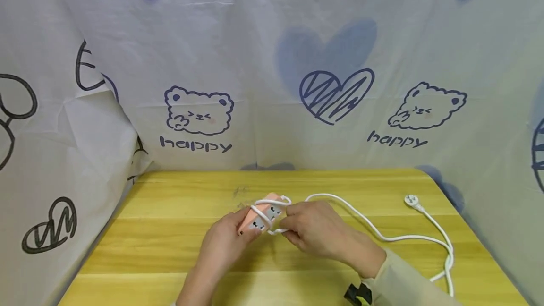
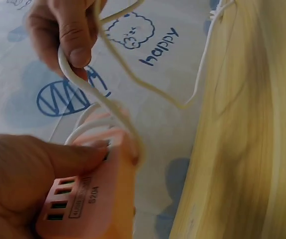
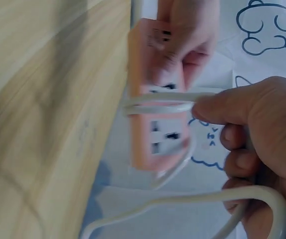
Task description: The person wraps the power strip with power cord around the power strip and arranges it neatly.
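The pink power strip (image 1: 267,210) is held tilted over the middle of the wooden table (image 1: 170,230), with white cord (image 1: 399,238) looped around its body and across its socket face. The left hand (image 1: 223,244) grips the strip by its nearer end — thumb laid over the top face, the other fingers round the side — and in the left wrist view a row of small slots shows next to that thumb. The right hand (image 1: 318,228) is just beside the strip's other side, pinching the cord between thumb and forefinger, its remaining fingers curled in, while another stretch of cord bends past the palm. From there the cord runs out to the right over the table and crosses itself near the right edge. Its plug (image 1: 411,200) lies towards the far right corner, prongs showing. A pale sleeve (image 1: 408,280) covers the right forearm. Behind the table hangs a whitish sheet (image 1: 255,60) printed with hearts, bear faces and the word "happy" — creased on the left
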The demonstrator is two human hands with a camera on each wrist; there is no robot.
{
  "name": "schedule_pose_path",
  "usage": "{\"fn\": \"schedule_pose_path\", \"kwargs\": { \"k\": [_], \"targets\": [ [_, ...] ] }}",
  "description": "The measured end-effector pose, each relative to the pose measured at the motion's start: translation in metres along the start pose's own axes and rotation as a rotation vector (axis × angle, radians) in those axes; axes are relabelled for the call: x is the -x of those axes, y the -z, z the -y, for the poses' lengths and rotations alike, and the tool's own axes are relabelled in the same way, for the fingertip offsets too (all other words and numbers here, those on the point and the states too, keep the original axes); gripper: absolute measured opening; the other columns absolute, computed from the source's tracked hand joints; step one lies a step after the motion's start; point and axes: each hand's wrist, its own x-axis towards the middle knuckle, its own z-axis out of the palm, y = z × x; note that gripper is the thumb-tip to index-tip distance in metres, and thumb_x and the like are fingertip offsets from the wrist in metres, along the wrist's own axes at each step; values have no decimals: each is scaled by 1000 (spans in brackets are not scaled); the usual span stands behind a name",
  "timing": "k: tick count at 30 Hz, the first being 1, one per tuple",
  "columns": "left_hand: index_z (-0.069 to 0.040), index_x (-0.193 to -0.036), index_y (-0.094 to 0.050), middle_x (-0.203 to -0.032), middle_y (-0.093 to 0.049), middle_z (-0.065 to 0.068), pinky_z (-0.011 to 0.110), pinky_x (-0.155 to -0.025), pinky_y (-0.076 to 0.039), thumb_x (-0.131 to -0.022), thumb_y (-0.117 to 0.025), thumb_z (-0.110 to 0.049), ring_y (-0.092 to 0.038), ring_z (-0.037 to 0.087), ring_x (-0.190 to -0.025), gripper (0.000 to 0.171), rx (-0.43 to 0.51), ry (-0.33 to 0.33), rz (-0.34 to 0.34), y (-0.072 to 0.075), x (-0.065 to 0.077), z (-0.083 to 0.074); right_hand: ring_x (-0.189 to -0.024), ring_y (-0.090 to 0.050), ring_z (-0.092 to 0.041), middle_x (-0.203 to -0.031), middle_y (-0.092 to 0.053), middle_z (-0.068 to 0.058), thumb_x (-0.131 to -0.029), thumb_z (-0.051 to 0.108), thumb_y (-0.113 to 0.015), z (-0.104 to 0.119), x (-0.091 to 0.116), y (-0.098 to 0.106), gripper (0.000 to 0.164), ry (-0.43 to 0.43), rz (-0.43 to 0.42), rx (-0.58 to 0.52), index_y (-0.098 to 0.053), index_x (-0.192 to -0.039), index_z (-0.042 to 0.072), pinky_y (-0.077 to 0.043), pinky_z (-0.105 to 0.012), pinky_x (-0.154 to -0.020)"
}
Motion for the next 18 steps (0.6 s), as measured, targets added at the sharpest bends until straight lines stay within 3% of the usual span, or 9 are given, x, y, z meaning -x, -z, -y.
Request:
{"fn": "schedule_pose_path", "kwargs": {
  "k": [4, 7, 13, 18],
  "targets": [
    [-20, -145, -65, -99, -69, -2, 31, -64, -46, -93, -81, -34, -55, 12, -74, 57, -32, -134, 133, -4, 4, -6, -65, -49, -4, -74, -56, 11, -82, 20, -87, -4, -11, 13, 11, 19, 123, -59, -77, -85, 24, -44, -21, -57],
    [-24, -142, -68, -96, -65, -7, 28, -62, -44, -94, -79, -36, -52, 9, -72, 50, -2, -230, 243, -4, 7, -7, -73, -51, -4, -79, -58, 11, -87, 16, -84, -7, -19, 20, 9, -9, 245, -177, -79, -92, 21, -47, -21, -65],
    [-32, -141, -67, -101, -61, -12, 25, -72, -47, -92, -81, -27, -54, 5, -84, 51, 128, -362, 416, 4, 10, -2, -88, -57, -4, -93, -64, 15, -94, 17, -80, -17, -28, 24, 10, -190, 470, -530, -80, -103, 20, -53, -23, -80],
    [-30, -142, -67, -107, -62, -12, 24, -79, -50, -89, -83, -17, -56, 5, -91, 57, 223, -385, 514, 7, 11, -2, -93, -68, -3, -104, -75, 10, -95, 15, -79, -31, -25, 14, 13, -310, 495, -860, -80, -108, 16, -59, -24, -86]
  ]
}}
